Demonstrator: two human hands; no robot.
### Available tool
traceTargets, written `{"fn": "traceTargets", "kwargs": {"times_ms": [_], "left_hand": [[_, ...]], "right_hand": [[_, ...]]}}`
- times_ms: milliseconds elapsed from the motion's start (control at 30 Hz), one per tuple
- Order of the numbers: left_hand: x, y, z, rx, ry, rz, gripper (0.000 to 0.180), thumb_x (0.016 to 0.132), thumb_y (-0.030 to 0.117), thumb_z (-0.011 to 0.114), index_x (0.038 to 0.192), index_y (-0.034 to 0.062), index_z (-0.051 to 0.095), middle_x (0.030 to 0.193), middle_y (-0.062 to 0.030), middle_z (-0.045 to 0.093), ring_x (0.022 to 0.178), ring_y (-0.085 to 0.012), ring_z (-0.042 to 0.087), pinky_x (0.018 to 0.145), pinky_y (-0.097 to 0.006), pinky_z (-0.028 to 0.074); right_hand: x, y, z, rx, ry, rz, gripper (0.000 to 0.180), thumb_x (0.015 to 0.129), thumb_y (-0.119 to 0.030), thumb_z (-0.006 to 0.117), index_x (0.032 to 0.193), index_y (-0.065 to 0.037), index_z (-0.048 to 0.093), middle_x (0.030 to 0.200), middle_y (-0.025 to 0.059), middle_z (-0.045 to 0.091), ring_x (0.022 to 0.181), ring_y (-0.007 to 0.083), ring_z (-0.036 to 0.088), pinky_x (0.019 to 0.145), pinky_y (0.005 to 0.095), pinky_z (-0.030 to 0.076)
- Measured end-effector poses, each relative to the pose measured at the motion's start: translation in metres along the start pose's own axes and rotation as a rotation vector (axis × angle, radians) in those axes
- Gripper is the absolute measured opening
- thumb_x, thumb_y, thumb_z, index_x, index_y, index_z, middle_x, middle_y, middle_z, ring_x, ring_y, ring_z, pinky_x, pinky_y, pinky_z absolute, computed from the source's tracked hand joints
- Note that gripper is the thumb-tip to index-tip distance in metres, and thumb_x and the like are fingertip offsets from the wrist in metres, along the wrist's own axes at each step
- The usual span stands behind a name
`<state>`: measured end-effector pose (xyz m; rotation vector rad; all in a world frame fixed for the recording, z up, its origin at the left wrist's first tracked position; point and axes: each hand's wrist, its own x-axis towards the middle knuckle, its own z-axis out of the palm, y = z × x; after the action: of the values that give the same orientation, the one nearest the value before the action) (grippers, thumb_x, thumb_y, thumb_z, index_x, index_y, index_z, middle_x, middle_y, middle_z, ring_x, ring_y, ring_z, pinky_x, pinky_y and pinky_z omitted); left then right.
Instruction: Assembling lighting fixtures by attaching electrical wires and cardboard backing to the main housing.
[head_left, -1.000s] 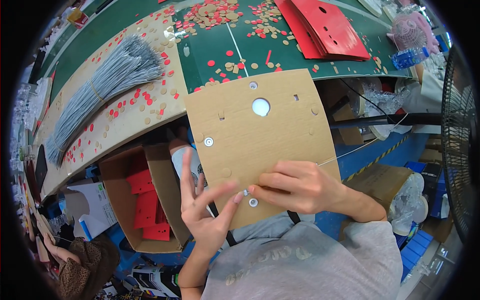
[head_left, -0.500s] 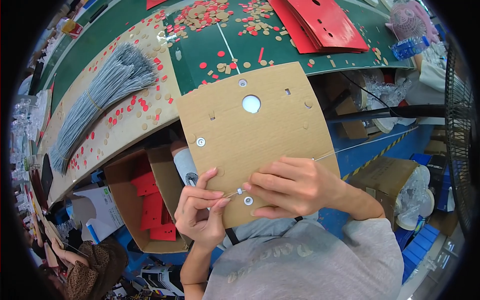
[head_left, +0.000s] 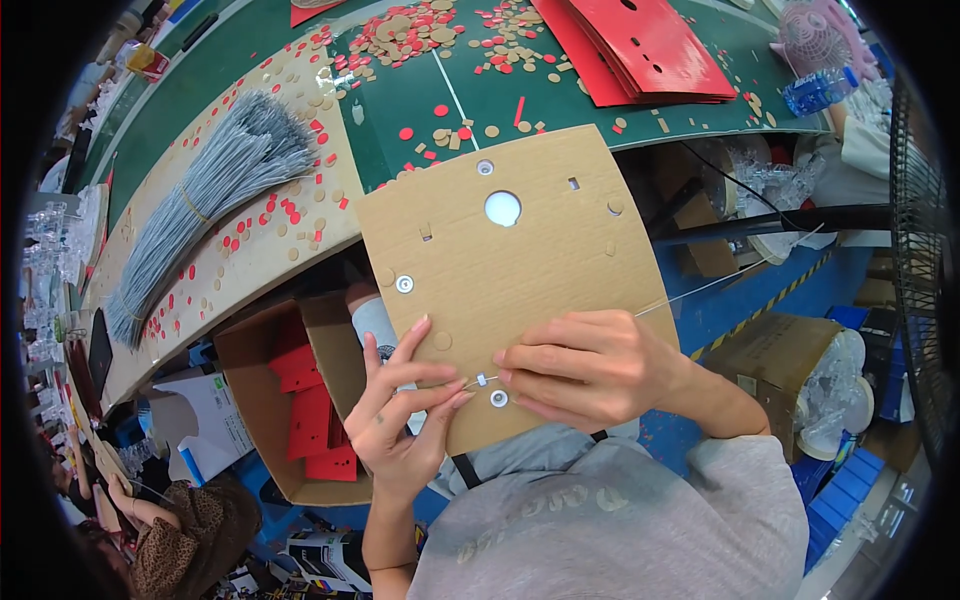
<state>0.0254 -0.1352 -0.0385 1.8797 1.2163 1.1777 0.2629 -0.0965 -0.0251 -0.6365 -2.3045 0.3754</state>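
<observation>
A brown cardboard panel (head_left: 530,270) lies across my lap, with a large round hole and several smaller slots and metal-ringed holes. Near its lower edge, a thin pale wire tie (head_left: 700,290) crosses a small slot beside a ringed hole (head_left: 499,398). My left hand (head_left: 405,410) pinches the tie's short end between thumb and fingertips, left of the slot. From the other side of the slot, my right hand (head_left: 590,365) grips the same tie, its fingers closed and resting on the panel. The tie's long end sticks out past the panel's right edge.
A bundle of grey wire ties (head_left: 205,210) lies on the bench at left. Red and brown cut-outs (head_left: 400,35) scatter over the green table, near stacked red sheets (head_left: 640,50). A carton (head_left: 325,400) holds red pieces. A fan (head_left: 920,250) stands at right.
The tie's long end has swung up at the right. My left fingers have spread and shifted slightly; both hands stay by the slot. The panel has barely moved.
</observation>
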Motion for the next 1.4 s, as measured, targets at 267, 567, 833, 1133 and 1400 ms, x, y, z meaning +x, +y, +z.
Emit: {"fn": "traceTargets", "kwargs": {"times_ms": [267,567,833,1133,1400], "left_hand": [[-0.004,-0.013,0.008,-0.023,0.05,0.117,0.017,0.078,-0.009,0.08,0.083,-0.0014,0.066,0.085,-0.0132,0.071,0.104,-0.0418,0.074,0.108,-0.055,0.049],[-0.001,-0.014,-0.005,-0.346,0.099,-0.036,0.016,0.081,-0.006,0.08,0.08,-0.0035,0.063,0.08,-0.0138,0.069,0.101,-0.0444,0.074,0.108,-0.057,0.047],[0.063,-0.013,-0.009,0.103,-0.158,0.061,0.027,0.07,0.002,0.085,0.093,0.001,0.07,0.136,-0.0206,0.063,0.144,-0.0446,0.045,0.118,-0.059,0.034],[0.058,-0.02,-0.016,0.079,-0.12,-0.135,0.039,0.076,0.003,0.074,0.115,0.0036,0.067,0.141,-0.0184,0.062,0.144,-0.0376,0.047,0.123,-0.059,0.018],[0.06,0.046,0.034,0.35,-0.769,0.173,0.062,0.089,0.026,0.072,0.146,0.0078,0.055,0.158,-0.0235,0.041,0.15,-0.0418,0.034,0.123,-0.053,0.021]], "right_hand": [[-0.003,0.001,0.001,-0.012,-0.03,-0.009,0.02,0.073,-0.007,0.081,0.091,-0.002,0.078,0.101,0.0078,0.074,0.084,0.0185,0.07,0.065,0.0281,0.058],[0.002,0.003,-0.003,0.087,-0.104,0.054,0.032,0.073,-0.012,0.08,0.104,-0.005,0.078,0.109,0.004,0.072,0.089,0.0171,0.068,0.069,0.0299,0.055],[-0.001,-0.005,-0.003,0.017,-0.116,0.042,0.034,0.073,-0.013,0.08,0.107,-0.005,0.078,0.108,0.004,0.071,0.09,0.0179,0.067,0.07,0.0314,0.055],[-0.07,-0.012,-0.059,-0.34,0.375,0.459,0.013,0.092,-0.012,0.065,0.086,-0.004,0.074,0.08,0.0096,0.072,0.062,0.0187,0.064,0.054,0.0312,0.049],[-0.084,0.027,-0.068,0.225,1.122,1.078,0.051,0.111,-0.026,0.044,0.155,0.0,0.04,0.119,0.0137,0.07,0.086,0.0124,0.067,0.07,0.0267,0.054]]}}
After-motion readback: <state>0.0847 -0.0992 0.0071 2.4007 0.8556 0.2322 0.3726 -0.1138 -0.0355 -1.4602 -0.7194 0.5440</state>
